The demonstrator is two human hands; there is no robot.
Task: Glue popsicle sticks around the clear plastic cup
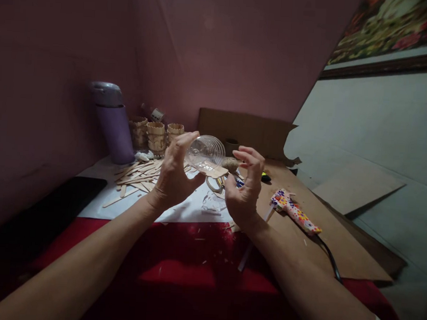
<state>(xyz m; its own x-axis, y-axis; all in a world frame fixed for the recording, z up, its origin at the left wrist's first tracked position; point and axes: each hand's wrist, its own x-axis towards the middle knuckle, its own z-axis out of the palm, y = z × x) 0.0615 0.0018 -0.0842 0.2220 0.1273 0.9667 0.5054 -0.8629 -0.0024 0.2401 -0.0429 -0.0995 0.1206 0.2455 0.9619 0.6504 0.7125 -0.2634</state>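
A clear ridged plastic cup [207, 151] is held up on its side above the table, with a pale wooden piece [216, 171] along its lower side. My left hand [176, 170] grips the cup's left end between fingers and thumb. Just right of the cup, my right hand [246, 183] has its fingers apart and curved, with nothing visible between them. Scissors [215, 184] and a roll of twine [230, 164] lie behind the hands. Loose craft sticks [136, 177] are spread on the white sheet to the left.
A purple bottle [114, 130] stands at the back left, near stick-covered cups [156, 138]. On the cardboard [338, 245] at the right lies a flowered glue gun [295, 212] with a black cord. A dark flat object [66, 204] is at left; red cloth [178, 259] covers the front.
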